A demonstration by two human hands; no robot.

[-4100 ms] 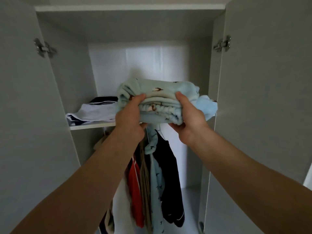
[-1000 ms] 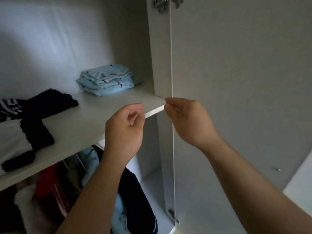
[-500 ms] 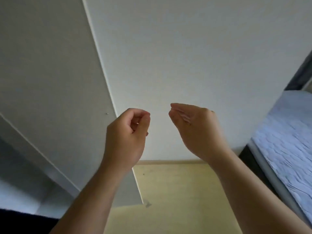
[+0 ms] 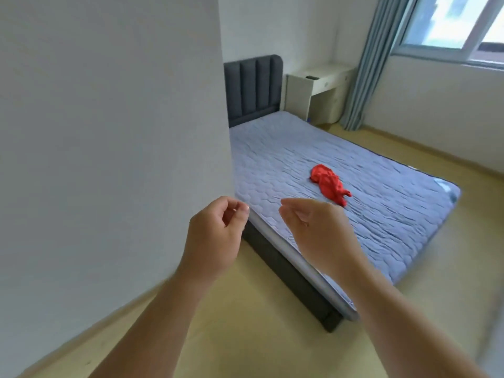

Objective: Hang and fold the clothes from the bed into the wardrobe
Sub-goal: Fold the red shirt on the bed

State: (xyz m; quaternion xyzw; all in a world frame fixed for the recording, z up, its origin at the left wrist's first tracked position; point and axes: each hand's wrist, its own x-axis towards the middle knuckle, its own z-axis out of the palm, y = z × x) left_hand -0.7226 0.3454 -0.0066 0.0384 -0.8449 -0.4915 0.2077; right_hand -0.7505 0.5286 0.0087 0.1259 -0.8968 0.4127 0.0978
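Both our hands are loosely curled and hold nothing: the left hand (image 4: 215, 233) beside a white panel (image 4: 109, 159), the right hand (image 4: 319, 230) in front of the bed (image 4: 395, 227) edge. One crumpled red garment (image 4: 330, 186) lies mid-mattress, just beyond our right hand.

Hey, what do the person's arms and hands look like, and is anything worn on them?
The left hand and right hand are bare: no gloves, rings or watch show. Both forearms are uncovered, with no sleeve reaching into view.
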